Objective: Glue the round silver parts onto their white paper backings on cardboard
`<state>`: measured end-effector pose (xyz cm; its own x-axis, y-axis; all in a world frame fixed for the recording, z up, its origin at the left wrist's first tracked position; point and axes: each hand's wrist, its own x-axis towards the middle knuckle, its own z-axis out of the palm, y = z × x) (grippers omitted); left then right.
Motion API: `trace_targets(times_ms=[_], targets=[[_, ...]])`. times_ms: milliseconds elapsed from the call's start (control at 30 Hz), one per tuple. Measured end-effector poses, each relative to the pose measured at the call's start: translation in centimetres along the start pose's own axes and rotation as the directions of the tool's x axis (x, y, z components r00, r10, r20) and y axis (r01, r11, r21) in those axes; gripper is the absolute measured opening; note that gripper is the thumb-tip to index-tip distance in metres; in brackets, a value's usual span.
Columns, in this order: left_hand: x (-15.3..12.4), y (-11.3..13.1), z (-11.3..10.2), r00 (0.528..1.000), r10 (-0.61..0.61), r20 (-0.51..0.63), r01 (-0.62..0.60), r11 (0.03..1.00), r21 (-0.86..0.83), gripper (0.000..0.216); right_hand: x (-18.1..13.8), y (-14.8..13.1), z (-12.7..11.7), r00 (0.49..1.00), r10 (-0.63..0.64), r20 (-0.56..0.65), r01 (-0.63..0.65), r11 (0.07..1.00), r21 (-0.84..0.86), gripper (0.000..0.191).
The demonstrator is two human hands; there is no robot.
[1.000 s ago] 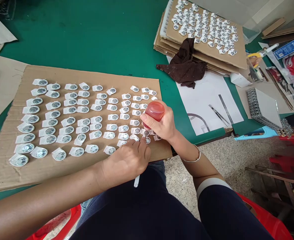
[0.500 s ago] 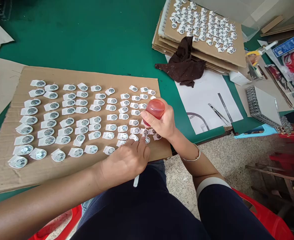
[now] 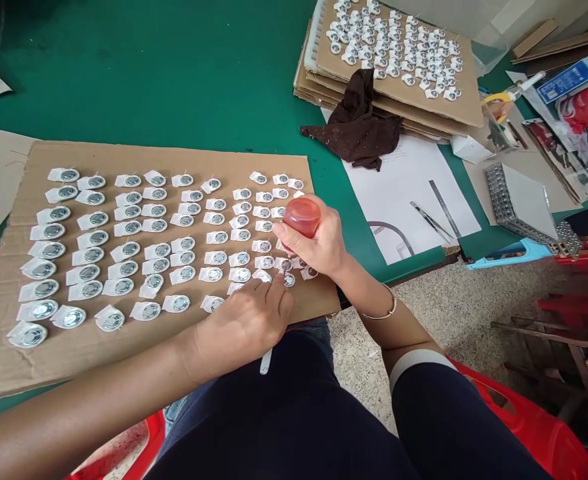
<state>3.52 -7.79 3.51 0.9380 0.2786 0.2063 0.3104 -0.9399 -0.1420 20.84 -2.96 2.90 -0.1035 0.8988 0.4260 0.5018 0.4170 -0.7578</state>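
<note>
My right hand point(image 3: 319, 240) is closed around a translucent reddish, rounded squeeze bulb or bottle point(image 3: 301, 217), above the right end of a cardboard sheet point(image 3: 159, 163). Its lower end is largely hidden by my fingers. My left hand point(image 3: 247, 313) lies low over the sheet's front edge, fingers curled, with the index fingertip at one small piece near the right hand. A thin tool with a flat white handle point(image 3: 265, 361) sticks out below that palm; its other end is hidden. Rows of small round silver-patterned pieces on white paper tabs point(image 3: 39, 269) cover the sheet.
Stacked cardboard sheets point(image 3: 399, 100) at the back right bear more such pieces. Before them lie a dark brown cloth point(image 3: 361, 127), white paper point(image 3: 394, 193), tweezers point(image 3: 430, 220) and a metal ruler point(image 3: 444, 207). Scissors point(image 3: 499, 100) and a bubble-wrapped pad point(image 3: 524, 200) are further right.
The whole scene has shifted slightly left in view as the head moved. Both hands keep about the same place and grip over the sheet.
</note>
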Motion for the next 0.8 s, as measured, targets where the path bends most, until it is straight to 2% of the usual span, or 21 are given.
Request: trace_targets(times_ms=[233,467,567,633,733,800], targets=[[0.0,0.0,-0.1,1.0,0.001,-0.008,-0.001,0.999,-0.032,0.016,0.0,0.1,-0.1,0.999,-0.05,-0.013,0.049,0.996,-0.069,0.026],[0.0,0.0,0.0,1.0,-0.007,0.004,0.007,0.998,-0.065,0.017,0.0,0.2,0.0,0.997,-0.079,0.003,0.079,0.997,-0.021,0.025],[0.1,-0.5,-0.2,0.999,-0.009,0.042,0.015,0.988,-0.155,0.02,0.0,-0.1,0.0,0.997,-0.077,0.008,0.077,0.997,-0.019,0.025],[0.2,-1.1,-0.6,0.991,-0.048,0.128,0.083,0.954,-0.287,0.021,-0.3,-0.3,-0.2,0.997,-0.08,-0.007,0.08,0.997,-0.013,0.025],[0.5,-2.4,-1.1,0.956,-0.117,0.27,0.243,0.83,-0.503,0.018,-1.4,-0.5,-0.7,0.998,-0.037,-0.051,0.038,0.999,0.005,0.028],[0.7,-3.4,-1.5,0.946,-0.121,0.3,0.286,0.745,-0.603,0.018,-2.4,-0.6,-1.1,0.995,0.025,-0.098,-0.023,0.999,0.024,0.031]])
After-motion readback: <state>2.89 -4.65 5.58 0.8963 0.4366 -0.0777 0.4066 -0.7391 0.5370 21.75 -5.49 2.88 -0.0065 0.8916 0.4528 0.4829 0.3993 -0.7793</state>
